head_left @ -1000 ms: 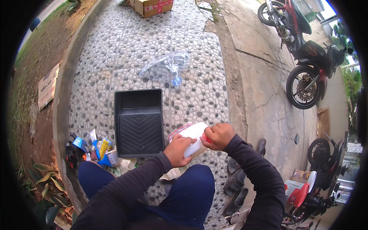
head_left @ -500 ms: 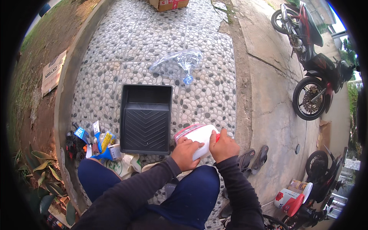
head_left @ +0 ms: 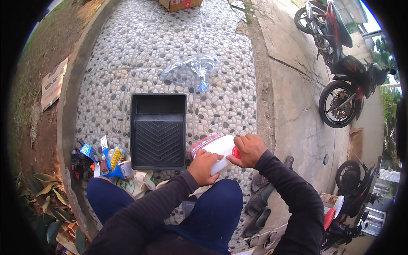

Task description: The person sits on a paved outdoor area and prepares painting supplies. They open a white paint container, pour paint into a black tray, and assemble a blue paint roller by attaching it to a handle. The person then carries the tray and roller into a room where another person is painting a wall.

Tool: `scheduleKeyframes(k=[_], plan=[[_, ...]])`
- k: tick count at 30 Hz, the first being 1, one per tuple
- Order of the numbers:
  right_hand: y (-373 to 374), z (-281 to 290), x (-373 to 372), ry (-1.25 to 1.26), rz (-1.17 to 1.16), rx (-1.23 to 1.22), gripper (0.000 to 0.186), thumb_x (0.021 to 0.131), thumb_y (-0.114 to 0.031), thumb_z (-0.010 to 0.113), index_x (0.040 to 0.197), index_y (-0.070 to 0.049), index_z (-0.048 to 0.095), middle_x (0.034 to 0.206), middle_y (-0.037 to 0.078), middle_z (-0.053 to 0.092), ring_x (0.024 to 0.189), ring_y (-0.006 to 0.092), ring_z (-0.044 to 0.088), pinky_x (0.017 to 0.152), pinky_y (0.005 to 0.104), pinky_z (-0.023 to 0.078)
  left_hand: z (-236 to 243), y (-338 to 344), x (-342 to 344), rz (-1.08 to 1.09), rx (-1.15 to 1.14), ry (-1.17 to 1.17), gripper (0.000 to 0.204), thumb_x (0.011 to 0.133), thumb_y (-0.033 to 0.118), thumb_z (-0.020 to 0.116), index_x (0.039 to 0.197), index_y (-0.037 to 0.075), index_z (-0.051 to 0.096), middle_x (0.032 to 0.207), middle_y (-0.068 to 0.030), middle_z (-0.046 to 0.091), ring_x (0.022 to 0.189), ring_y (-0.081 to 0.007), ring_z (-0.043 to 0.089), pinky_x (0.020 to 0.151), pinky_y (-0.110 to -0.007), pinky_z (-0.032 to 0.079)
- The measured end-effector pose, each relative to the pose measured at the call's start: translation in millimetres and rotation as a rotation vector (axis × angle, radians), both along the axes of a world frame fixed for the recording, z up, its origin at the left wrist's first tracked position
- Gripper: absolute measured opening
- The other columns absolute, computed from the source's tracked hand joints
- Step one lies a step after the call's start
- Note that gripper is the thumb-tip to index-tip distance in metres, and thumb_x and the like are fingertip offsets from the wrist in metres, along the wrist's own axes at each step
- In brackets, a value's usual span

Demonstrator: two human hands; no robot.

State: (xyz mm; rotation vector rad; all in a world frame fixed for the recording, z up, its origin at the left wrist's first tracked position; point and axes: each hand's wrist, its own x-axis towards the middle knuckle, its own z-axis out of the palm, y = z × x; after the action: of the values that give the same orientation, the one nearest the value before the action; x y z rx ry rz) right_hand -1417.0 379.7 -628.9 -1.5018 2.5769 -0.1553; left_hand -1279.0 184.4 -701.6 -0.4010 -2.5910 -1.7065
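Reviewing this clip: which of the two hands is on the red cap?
The right hand, whose thumb and fingers are at the red cap; the left hand instead holds the body of the white container.

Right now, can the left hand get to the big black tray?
Probably yes: the left hand is close to the near right corner of the black tray, and nothing seems to stand between. But it's on the white container, so it would likely need to let go first.
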Motion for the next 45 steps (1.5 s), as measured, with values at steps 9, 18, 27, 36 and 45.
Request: scheduleKeyframes(k=[9,18,27,36,45], plan=[[1,22,49,-0.13,-0.309,0.156,0.052,0.087,-0.031,0.071,0.12,0.003,0.052,0.09,0.021,0.062,0.087,0.038,0.064,0.079,0.0447,0.053,-1,-2,4,0.029,0.022,-0.015,0.054,0.063,0.014,0.078,0.116,0.007,0.066,0.094,-0.01,0.065,0.089,-0.029,0.062,0.095,-0.041,0.04],[-46,69,27,-0.421,-0.661,0.516,0.052,0.089,-0.027,0.069,0.13,0.0,0.053,0.098,0.026,0.061,0.093,0.0401,0.063,0.084,0.0476,0.052,-3,-2,5,0.025,-0.016,-0.021,0.055,0.065,0.015,0.079,0.118,0.007,0.063,0.092,-0.0107,0.065,0.093,-0.0283,0.062,0.096,-0.04,0.039],[-14,43,46,-0.243,-0.469,0.119,0.045,0.09,-0.03,0.067,0.12,0.0,0.052,0.098,0.027,0.063,0.087,0.0429,0.066,0.075,0.0488,0.055,-1,-1,5,0.043,0.007,0.001,0.052,0.066,0.013,0.077,0.116,0.007,0.064,0.091,-0.0117,0.065,0.09,-0.0287,0.062,0.095,-0.04,0.039],[-6,50,45,-0.472,-0.541,0.011,0.043,0.088,-0.011,0.067,0.126,-0.001,0.05,0.114,0.025,0.059,0.098,0.0386,0.066,0.083,0.0432,0.054,-6,-1,6,0.054,0.01,0.03,0.052,0.066,0.015,0.077,0.115,0.006,0.064,0.09,-0.0111,0.065,0.09,-0.0282,0.062,0.095,-0.04,0.039],[55,13,57,-1.137,-0.866,-0.922,0.055,0.083,0.0,0.069,0.132,-0.004,0.045,0.116,0.013,0.06,0.108,0.0203,0.062,0.091,0.0355,0.053,1,2,3,0.05,-0.026,0.016,0.051,0.066,0.017,0.077,0.114,0.005,0.065,0.093,-0.0117,0.066,0.09,-0.0284,0.063,0.094,-0.04,0.04]])
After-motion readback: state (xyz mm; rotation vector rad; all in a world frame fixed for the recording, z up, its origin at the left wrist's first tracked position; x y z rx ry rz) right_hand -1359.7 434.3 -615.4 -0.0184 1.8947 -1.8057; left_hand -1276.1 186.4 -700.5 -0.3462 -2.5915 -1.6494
